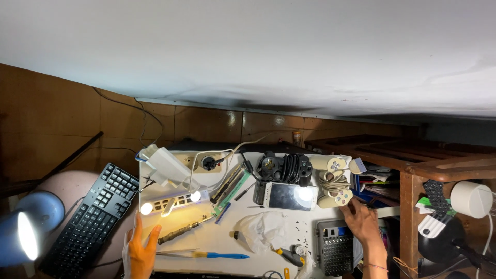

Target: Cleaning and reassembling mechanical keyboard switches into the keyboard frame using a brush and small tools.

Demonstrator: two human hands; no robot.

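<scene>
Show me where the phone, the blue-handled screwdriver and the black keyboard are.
phone (283, 196), head view, middle of its dark screen
blue-handled screwdriver (227, 256), head view, on the blue handle
black keyboard (93, 217), head view, middle of the keys

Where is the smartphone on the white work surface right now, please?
In the head view, the smartphone lies flat right of centre, between the green circuit board and the beige game controller, beyond the right hand.
</scene>
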